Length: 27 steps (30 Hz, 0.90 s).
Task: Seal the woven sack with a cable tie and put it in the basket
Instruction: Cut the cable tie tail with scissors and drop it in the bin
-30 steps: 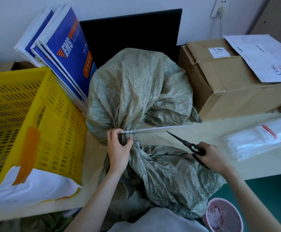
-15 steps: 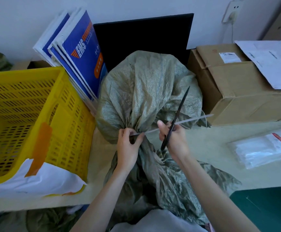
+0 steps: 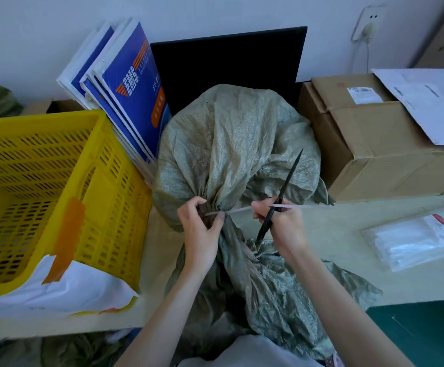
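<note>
A grey-green woven sack (image 3: 236, 144) lies on the table, its neck gathered and cinched by a white cable tie (image 3: 239, 210). My left hand (image 3: 202, 229) pinches the tie's head at the gathered neck. My right hand (image 3: 281, 223) holds black scissors (image 3: 281, 192), blades pointing up and away, and also grips the tie's long tail, which runs out to the right. The yellow slotted basket (image 3: 65, 186) stands to the left of the sack, touching it.
Blue-and-white flat packs (image 3: 125, 86) lean behind the basket. A black panel (image 3: 229, 56) stands behind the sack. A cardboard box (image 3: 374, 144) sits at right, with a clear bag of cable ties (image 3: 422, 239) in front of it. White paper (image 3: 57, 292) hangs off the basket's front.
My right hand has come in from the right with the scissors, swung them upright and taken hold of the tie's tail. My left hand has stayed at the sack's neck.
</note>
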{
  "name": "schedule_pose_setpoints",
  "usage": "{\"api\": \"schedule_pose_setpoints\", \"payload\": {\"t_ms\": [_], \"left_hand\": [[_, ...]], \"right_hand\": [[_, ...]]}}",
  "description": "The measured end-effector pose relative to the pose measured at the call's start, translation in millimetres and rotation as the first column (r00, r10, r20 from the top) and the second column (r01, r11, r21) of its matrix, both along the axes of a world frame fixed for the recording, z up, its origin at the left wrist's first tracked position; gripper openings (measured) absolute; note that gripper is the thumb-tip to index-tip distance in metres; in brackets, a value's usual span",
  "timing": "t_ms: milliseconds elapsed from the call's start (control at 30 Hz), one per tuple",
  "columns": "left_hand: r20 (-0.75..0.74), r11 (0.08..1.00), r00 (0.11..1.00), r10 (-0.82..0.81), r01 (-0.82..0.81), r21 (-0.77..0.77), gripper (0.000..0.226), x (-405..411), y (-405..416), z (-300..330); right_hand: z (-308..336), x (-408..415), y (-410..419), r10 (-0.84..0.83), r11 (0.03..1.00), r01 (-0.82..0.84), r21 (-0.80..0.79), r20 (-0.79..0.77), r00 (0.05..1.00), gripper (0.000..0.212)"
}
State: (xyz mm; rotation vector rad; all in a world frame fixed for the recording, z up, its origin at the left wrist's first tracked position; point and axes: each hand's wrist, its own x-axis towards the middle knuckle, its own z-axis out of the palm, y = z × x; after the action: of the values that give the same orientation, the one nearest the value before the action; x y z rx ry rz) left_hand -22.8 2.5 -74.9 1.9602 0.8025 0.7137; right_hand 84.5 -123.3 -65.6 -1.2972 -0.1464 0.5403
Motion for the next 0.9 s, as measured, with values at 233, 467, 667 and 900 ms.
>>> {"api": "schedule_pose_setpoints", "payload": {"t_ms": [233, 467, 667, 900], "left_hand": [[-0.117, 0.970, 0.990, -0.084, 0.108, 0.219, 0.042, 19, -30, -11], [-0.178, 0.949, 0.981, -0.079, 0.128, 0.289, 0.014, 26, -23, -18], [-0.187, 0.914, 0.976, -0.109, 0.172, 0.367, 0.012, 25, -12, -16], [-0.169, 0.903, 0.976, -0.136, 0.193, 0.384, 0.012, 20, -2, -14]], "right_hand": [[16, -3, -1, -0.007, 0.988, 0.028, 0.150, -0.138, 0.990, 0.020], [22, -3, -6, -0.018, 0.977, 0.057, 0.205, -0.190, 0.982, 0.026], [24, 4, -12, -0.117, 0.966, 0.170, 0.192, -0.259, 0.959, 0.025], [31, 10, -12, -0.126, 0.966, 0.174, 0.191, -0.242, 0.962, 0.030]]}}
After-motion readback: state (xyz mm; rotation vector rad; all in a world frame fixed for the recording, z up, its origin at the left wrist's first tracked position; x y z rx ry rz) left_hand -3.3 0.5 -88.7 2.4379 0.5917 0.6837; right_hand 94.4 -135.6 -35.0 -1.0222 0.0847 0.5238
